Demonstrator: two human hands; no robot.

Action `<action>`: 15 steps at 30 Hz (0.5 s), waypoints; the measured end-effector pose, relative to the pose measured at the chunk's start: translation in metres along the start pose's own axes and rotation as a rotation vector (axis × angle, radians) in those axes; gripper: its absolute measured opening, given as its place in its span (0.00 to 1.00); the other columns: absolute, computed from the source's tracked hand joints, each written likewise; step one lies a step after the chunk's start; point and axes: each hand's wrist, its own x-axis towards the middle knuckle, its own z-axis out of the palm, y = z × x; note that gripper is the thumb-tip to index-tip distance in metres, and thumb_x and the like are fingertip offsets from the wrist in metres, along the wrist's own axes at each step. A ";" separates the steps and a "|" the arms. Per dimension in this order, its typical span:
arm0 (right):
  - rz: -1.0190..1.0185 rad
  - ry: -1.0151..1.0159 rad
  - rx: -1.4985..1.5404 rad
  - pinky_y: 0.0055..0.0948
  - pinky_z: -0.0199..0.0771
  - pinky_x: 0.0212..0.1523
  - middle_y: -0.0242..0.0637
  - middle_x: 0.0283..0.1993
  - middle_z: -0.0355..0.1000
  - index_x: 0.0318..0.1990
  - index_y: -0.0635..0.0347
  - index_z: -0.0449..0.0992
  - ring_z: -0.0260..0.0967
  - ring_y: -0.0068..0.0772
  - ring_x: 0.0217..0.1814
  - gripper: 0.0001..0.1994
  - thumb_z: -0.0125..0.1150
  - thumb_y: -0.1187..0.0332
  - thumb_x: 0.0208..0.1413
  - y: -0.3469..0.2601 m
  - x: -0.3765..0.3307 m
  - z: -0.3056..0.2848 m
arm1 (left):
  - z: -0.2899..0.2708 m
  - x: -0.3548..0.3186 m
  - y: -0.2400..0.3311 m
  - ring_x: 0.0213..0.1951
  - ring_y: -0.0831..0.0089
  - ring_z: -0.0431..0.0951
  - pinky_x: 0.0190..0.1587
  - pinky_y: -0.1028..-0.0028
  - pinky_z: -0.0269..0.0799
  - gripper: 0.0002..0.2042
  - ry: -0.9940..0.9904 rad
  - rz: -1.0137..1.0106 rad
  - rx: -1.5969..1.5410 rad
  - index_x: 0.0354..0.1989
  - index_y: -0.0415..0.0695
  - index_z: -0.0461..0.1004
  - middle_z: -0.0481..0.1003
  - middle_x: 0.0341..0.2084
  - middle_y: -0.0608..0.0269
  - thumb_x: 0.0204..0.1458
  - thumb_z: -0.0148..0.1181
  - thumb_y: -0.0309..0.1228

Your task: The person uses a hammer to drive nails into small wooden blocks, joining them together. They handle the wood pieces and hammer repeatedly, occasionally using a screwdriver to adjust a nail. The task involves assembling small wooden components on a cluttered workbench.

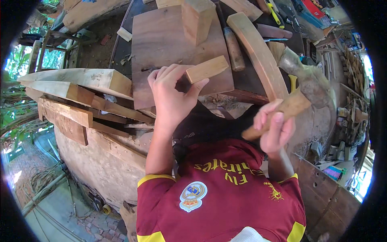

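The left hand (171, 92) pinches a small rectangular wood block (207, 69) between thumb and fingers, above a wide flat board (161, 44); the block is smooth, sharp-edged and honey-brown. The right hand (276, 133) has its fingers and thumb closed around a longer wooden bar (296, 105), tilted with its upper end to the right and its lower end narrower, near the shirt (242, 201), which is maroon cloth with yellow trim.

The board is reddish brown with soft grain bands and lies on a dark counter (121, 50). One squared block (197, 22) stands upright on its far part. Beside its right edge lies one rounded wooden handle (234, 50), and past that, one thick, pale, curved timber (258, 56) with planed-looking faces. Farther right are two yellow-handled tools, one (276, 17) near the top and another (293, 82) beside the curved timber. A red box (313, 9) sits at upper right; its contents are too small to tell.

On the left, at least four rough-sawn timbers (92, 78) are piled lengthwise, the topmost pale and tapering.
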 end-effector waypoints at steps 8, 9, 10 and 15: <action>0.316 -0.131 -0.136 0.21 0.60 0.20 0.31 0.21 0.63 0.38 0.64 0.67 0.59 0.19 0.19 0.09 0.48 0.68 0.68 0.001 0.001 -0.021 | -0.006 0.001 -0.003 0.29 0.58 0.77 0.37 0.67 0.69 0.16 -0.062 -0.061 -0.033 0.30 0.38 0.79 0.77 0.25 0.56 0.37 0.77 0.34; 0.325 -0.074 -0.030 0.22 0.60 0.20 0.32 0.21 0.63 0.38 0.64 0.67 0.59 0.19 0.19 0.09 0.47 0.68 0.68 -0.002 0.001 -0.020 | -0.006 0.001 -0.003 0.29 0.58 0.77 0.37 0.67 0.69 0.16 -0.071 -0.067 -0.028 0.30 0.38 0.79 0.77 0.25 0.55 0.37 0.77 0.33; 0.169 -0.092 0.004 0.19 0.61 0.20 0.34 0.26 0.61 0.39 0.64 0.63 0.59 0.19 0.20 0.13 0.42 0.62 0.71 -0.002 0.003 -0.016 | -0.006 0.002 -0.003 0.29 0.59 0.77 0.37 0.67 0.69 0.16 -0.073 -0.063 -0.034 0.30 0.38 0.79 0.78 0.25 0.55 0.37 0.77 0.33; 0.059 -0.200 -0.235 0.30 0.61 0.19 0.37 0.21 0.65 0.35 0.62 0.67 0.62 0.32 0.17 0.09 0.51 0.66 0.66 0.020 -0.004 -0.015 | -0.006 0.003 -0.006 0.29 0.61 0.78 0.38 0.69 0.70 0.15 -0.080 -0.052 -0.069 0.30 0.37 0.79 0.78 0.25 0.56 0.37 0.77 0.30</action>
